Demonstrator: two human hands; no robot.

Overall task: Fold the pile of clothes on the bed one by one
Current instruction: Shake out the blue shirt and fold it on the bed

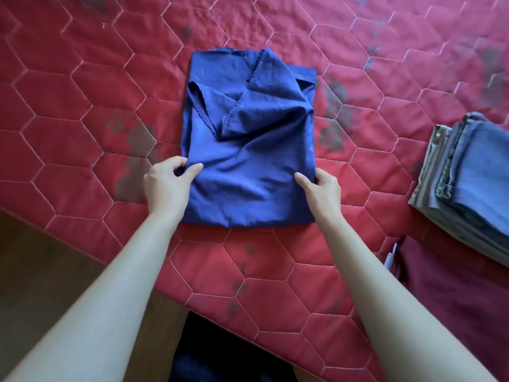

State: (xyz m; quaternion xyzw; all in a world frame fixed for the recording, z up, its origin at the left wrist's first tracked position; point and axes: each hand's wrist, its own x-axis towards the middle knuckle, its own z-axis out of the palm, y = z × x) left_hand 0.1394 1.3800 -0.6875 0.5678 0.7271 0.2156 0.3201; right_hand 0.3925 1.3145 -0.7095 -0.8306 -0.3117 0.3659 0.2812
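Head cam shows me a blue garment (248,150) lying partly folded in the middle of the red quilted bedspread (82,106), sleeves and hem flaps lapped over its upper half. Left hand (168,183) pinches the garment's left edge, thumb on top of the cloth, other fingers curled at the edge; their tips are hidden under the fabric. Right hand (322,188) pinches the right edge the same way, thumb on top, remaining fingers tucked out of sight. Both grips sit approx. level, toward the near end of the garment. At far right I see a stack of folded clothes (465,183), denim on top, cut off by the frame edge, so can't count the layers. Dark patches on the bedspread are too blurred to identify. Wood floor (41,257) shows at lower left.
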